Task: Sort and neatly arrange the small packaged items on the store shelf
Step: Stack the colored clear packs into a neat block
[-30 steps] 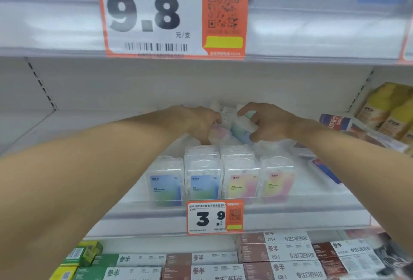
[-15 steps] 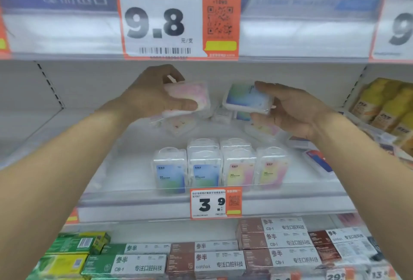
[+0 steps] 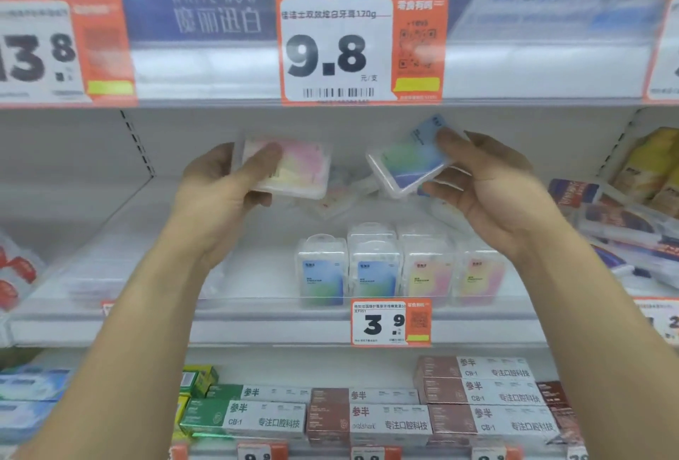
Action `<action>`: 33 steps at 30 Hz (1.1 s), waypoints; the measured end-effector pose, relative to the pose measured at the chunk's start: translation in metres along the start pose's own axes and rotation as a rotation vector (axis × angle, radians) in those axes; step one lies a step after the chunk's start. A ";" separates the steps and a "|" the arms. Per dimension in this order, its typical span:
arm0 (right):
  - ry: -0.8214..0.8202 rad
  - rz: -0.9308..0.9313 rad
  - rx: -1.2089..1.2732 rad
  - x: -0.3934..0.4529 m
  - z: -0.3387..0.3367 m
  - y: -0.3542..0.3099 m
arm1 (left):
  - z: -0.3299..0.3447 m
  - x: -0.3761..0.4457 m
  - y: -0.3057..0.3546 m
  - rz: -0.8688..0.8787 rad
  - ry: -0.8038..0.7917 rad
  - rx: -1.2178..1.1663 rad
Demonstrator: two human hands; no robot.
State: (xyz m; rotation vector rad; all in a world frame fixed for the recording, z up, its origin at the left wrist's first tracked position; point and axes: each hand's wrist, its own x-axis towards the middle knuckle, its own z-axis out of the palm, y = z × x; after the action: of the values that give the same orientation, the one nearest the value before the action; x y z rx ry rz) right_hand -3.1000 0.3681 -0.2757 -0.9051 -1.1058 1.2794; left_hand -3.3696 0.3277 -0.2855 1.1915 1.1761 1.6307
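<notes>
Left hand grasping a clear plastic pack with pink-yellow card insert, thumb across its face, fingers underneath. Held flat-ish in the air above the white store shelf, left of centre.

Right hand grasping a clear plastic pack with blue-green card insert, thumb on its upper far corner, fingers beneath. Tilted, also off the shelf. Both held packs well apart, not touching.

Near shelf edge: row of upright clear packs, two blue-green on the left, two pink-yellow on the right, standing side by side behind the transparent front lip. More packs behind them.

Far on the shelf, between the hands: a few loose packs lying flat, blurred, count unclear.

White-and-orange 3.9 price tag on the shelf front, just below the row.
</notes>
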 end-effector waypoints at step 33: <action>-0.953 0.382 -1.104 0.060 0.080 0.032 | -0.038 -0.021 -0.032 -0.026 0.293 -0.019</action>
State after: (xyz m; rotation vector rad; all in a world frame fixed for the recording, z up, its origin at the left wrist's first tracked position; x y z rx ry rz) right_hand -3.1881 0.4249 -0.2785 -1.3693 -2.6364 1.4127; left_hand -3.3986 0.3074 -0.3266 0.9421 1.3464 1.8359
